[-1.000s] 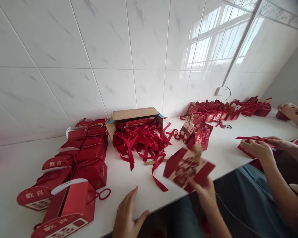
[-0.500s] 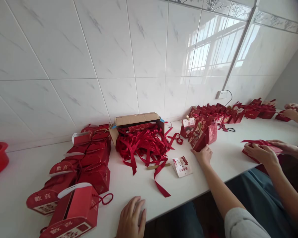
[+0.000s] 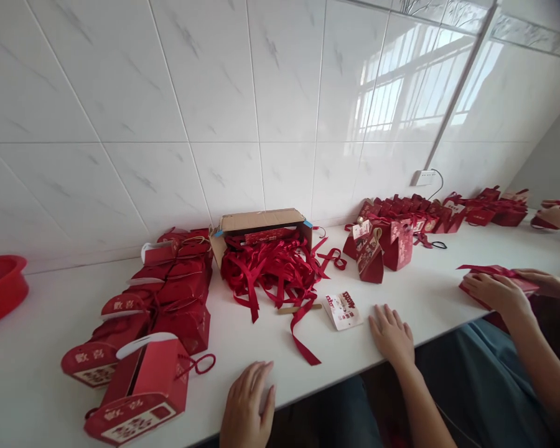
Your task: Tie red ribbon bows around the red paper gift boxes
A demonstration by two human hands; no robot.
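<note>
My left hand [image 3: 248,401] rests on the white table [image 3: 331,379] near its front edge, empty, fingers slightly bent and apart. To its left stands a red gift box [image 3: 147,389] with a cord loop. Flat on the table, my right hand [image 3: 392,335] has its fingers stretched out and holds nothing. Beside it lies a white printed card [image 3: 343,310]. Behind that hand a small patterned red box [image 3: 371,258] with a beige loop stands upright. A loose red ribbon [image 3: 301,339] trails between my hands.
An open cardboard box [image 3: 261,221] spills red ribbons [image 3: 270,267] against the tiled wall. Rows of red gift boxes [image 3: 182,286] line the left, more [image 3: 401,208] the back right. A red basin [image 3: 2,289] sits far left. A co-worker's hands [image 3: 499,292] handle a ribboned red box.
My right hand has let go of the small patterned box, leaving it standing, and moved back toward the table's front edge. My left hand stays nearly in place.
</note>
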